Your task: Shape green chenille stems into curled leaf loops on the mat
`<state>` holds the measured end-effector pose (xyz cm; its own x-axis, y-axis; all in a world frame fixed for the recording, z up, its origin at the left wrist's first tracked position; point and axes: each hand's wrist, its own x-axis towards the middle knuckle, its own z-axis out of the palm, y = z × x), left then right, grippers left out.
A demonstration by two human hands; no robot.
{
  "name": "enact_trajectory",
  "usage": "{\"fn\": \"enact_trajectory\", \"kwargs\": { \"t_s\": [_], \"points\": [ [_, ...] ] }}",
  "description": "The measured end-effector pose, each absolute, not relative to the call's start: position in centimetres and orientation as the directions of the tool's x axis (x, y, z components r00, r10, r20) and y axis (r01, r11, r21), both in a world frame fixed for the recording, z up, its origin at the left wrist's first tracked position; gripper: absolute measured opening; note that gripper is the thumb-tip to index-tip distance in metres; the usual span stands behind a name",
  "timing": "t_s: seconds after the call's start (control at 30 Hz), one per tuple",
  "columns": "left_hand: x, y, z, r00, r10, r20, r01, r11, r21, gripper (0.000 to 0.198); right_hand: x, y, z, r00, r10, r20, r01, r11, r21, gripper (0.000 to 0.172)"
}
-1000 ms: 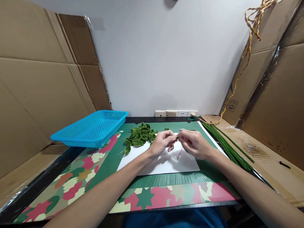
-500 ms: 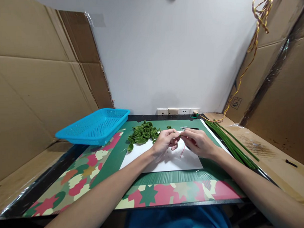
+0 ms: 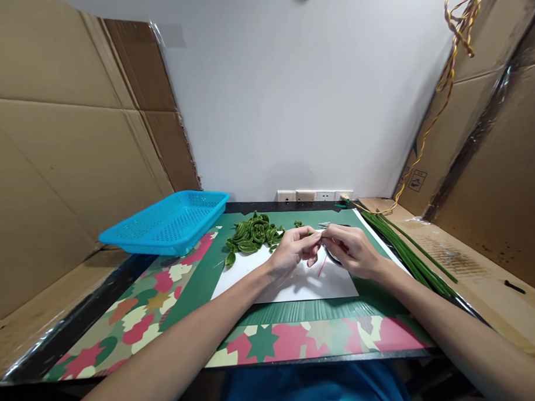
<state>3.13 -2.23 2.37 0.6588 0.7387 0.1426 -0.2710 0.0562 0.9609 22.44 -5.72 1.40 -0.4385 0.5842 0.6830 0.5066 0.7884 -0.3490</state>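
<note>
Head view: left hand pinches one green piece; right hand pinched, hold unclear. Left, one velvety leaf pile.

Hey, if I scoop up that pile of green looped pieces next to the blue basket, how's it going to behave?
The pile of green looped pieces will probably shift or shed bits, since its pieces overlap loosely. Each should feel light, being so thin, and likely springy rather than limp, as the loops hold their curves.
</note>
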Motion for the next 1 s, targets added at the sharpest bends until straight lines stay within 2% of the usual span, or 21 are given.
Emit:
{"fn": "enact_trajectory", "kwargs": {
  "t_s": [0.27, 0.5, 1.0],
  "points": [
    [2.9, -2.0, 1.9, 0.706, 0.695, 0.139, -0.29, 0.104, 0.951, 0.031, 22.5, -5.5, 1.2, -0.453, 0.551, 0.701, 0.45, 0.82, -0.354, 0.02],
    [3.3, -2.7, 2.7, 0.693, 0.716, 0.089, -0.334, 0.21, 0.919, 0.027, 22.4, -5.7, 1.3, -0.437, 0.562, 0.703, 0.402, 0.821, -0.406, 0.02],
    [3.3, -3.0, 2.7, 0.7, 0.71, 0.08, -0.328, 0.22, 0.919, 0.034, 22.2, -5.5, 1.1, -0.396, 0.595, 0.699, 0.406, 0.797, -0.448, 0.025]
  ]
}}
